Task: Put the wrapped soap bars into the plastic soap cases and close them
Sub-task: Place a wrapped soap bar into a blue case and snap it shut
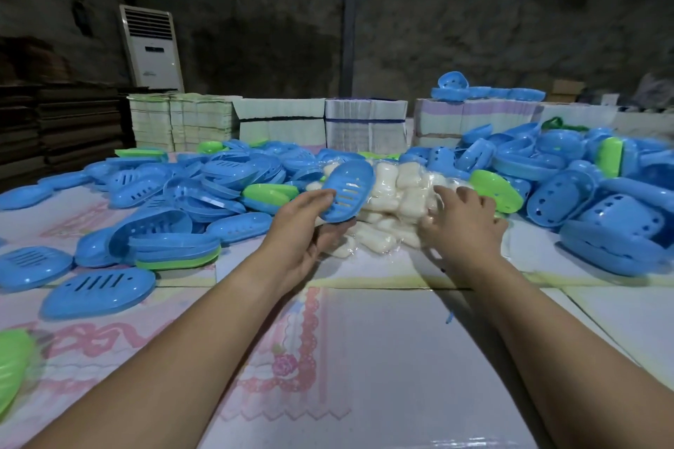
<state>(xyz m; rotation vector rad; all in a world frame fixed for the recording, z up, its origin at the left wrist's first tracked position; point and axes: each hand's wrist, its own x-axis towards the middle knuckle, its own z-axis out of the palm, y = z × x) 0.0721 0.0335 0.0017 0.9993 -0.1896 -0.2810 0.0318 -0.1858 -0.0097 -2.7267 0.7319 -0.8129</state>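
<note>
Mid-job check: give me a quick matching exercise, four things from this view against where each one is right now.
Things:
1. blue slotted case half
2. wrapped soap bars
3. right hand
4. air conditioner

Places:
A. standing by the back wall, left
B. held in the left hand
C. piled at table centre
D. reaching into the soap pile

Pairs: 1-B, 2-C, 3-D, 4-A
</note>
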